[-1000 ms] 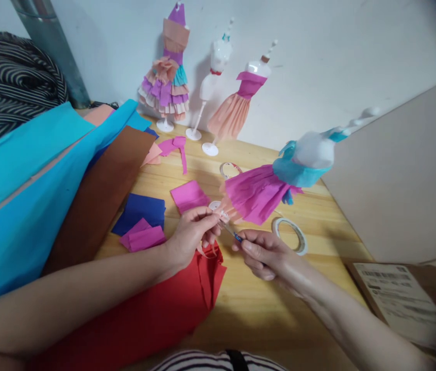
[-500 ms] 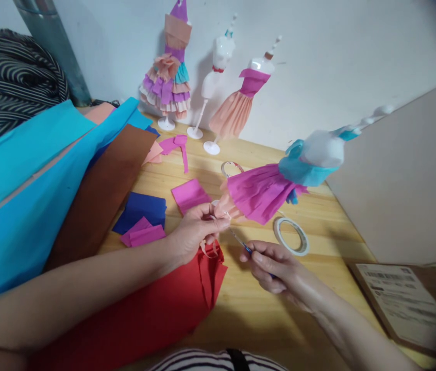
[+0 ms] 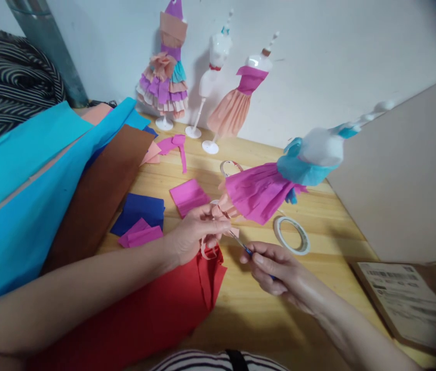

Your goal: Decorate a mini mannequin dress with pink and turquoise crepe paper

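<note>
My left hand (image 3: 195, 235) pinches the peach hem of a small mannequin doll (image 3: 280, 178) that leans to the right, wearing a magenta crepe skirt and a turquoise top. A curled peach paper strip (image 3: 209, 252) hangs under those fingers. My right hand (image 3: 275, 265) is closed on small blue-handled scissors (image 3: 239, 242), whose blades reach up to the peach hem. Both hands hover over the wooden table (image 3: 264, 314), just above the edge of a red crepe sheet (image 3: 156, 314).
Three dressed mannequins (image 3: 166, 67) (image 3: 212, 56) (image 3: 241, 98) stand by the wall. Turquoise (image 3: 28, 175), brown (image 3: 98, 190), blue (image 3: 138, 211) and magenta (image 3: 189, 195) paper lies to the left. A tape roll (image 3: 292, 235) sits right of the hands. A cardboard box (image 3: 403, 304) is at the right.
The doll tilted slightly further right. My right hand drew back a little with the scissors, then brought the blades to the peach hem again. More peach strip hangs below my left fingers.
</note>
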A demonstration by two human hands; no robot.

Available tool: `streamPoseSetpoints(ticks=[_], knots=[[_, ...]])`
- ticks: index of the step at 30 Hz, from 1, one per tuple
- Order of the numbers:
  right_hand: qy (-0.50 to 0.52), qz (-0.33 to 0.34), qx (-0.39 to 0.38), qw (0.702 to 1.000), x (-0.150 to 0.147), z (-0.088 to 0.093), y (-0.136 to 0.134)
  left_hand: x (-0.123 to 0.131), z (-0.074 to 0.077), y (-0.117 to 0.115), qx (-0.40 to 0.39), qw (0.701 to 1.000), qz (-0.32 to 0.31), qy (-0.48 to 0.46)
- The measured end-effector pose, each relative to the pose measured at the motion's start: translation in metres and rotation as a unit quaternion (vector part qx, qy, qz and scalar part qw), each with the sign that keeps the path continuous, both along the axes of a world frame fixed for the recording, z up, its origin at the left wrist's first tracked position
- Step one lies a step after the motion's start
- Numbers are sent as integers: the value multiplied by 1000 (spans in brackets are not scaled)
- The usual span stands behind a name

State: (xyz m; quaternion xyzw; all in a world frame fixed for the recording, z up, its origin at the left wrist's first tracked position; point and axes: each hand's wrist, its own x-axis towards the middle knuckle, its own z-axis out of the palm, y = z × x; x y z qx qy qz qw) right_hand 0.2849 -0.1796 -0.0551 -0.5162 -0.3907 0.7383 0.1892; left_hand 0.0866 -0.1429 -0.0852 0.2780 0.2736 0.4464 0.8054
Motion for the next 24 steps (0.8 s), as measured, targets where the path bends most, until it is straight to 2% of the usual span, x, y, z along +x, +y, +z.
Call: streamPoseSetpoints(ticks=[6,24], knots=[[20,6,-6,1000,2,-2,-1,1,-1,1,-3,999,33,10],[37,10,-22,999,-1,-1,1,4,-1,1,-11,999,49,10]])
